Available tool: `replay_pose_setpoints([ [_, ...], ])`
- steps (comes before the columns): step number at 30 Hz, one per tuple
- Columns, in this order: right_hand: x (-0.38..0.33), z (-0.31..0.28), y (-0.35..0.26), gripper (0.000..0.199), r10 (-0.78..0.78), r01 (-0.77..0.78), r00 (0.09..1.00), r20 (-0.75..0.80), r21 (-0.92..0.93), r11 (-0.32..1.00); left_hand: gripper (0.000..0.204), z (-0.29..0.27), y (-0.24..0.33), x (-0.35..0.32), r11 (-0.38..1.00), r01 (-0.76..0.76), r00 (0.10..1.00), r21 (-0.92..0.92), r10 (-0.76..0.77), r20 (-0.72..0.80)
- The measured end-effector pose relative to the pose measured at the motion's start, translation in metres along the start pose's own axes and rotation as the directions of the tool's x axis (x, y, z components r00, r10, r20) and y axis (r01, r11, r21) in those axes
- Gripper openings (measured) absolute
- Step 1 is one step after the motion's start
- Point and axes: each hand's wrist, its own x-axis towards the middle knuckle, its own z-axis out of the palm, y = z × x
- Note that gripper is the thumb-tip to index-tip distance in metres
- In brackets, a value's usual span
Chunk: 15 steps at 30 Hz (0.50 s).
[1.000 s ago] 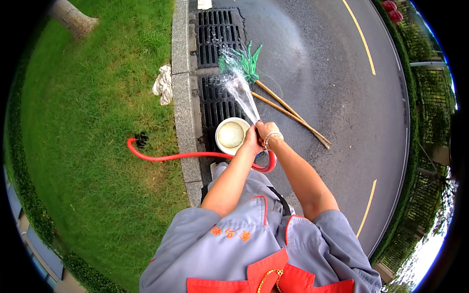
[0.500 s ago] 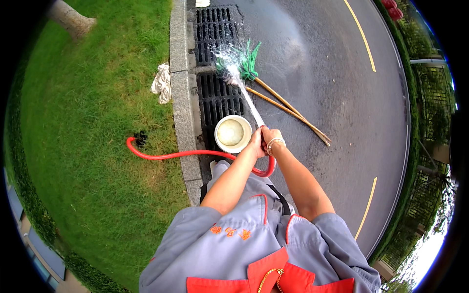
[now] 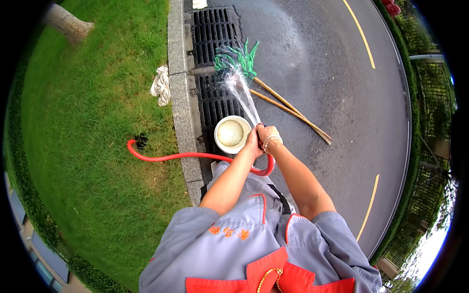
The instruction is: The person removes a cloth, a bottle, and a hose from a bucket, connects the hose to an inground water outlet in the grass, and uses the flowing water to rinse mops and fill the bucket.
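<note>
Both my left hand (image 3: 252,145) and my right hand (image 3: 267,135) are closed together around the end of a red hose (image 3: 198,155). A spread jet of water (image 3: 244,95) shoots forward from between them. It lands by the green mop heads (image 3: 245,59), which lie partly on the black drain grate (image 3: 214,100). Two wooden mop handles (image 3: 293,111) cross on the wet asphalt, pointing back to the right. Just left of my hands stands a white bucket (image 3: 218,141) with cloudy liquid in it. My fingers hide the hose's mouth.
A granite curb (image 3: 181,105) runs along the left, with grass (image 3: 97,132) beyond it. On the grass lies a crumpled pale cloth (image 3: 160,87), and the hose rises from a dark hole (image 3: 141,141). A tree trunk (image 3: 70,23) stands at the far left. Yellow lines mark the road (image 3: 361,117).
The jet has gone from a narrow stream to a wider, split spray and strikes slightly nearer. More of the green mop strands show. My hands stay almost in place, still on the hose.
</note>
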Motion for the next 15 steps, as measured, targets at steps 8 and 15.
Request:
replay_pose_setpoints([
  [8,-0.029,0.005,-0.026,0.043,-0.003,-0.002,0.998,0.060,0.071,0.997,0.040,-0.008,0.019,-0.027,0.997,-0.007,0.999,-0.071,0.009,0.038],
  [15,-0.025,-0.006,0.000,0.038,0.266,-0.288,0.958,0.110,0.374,0.882,0.052,0.013,-0.014,-0.051,0.999,-0.034,0.990,0.043,0.027,0.136],
])
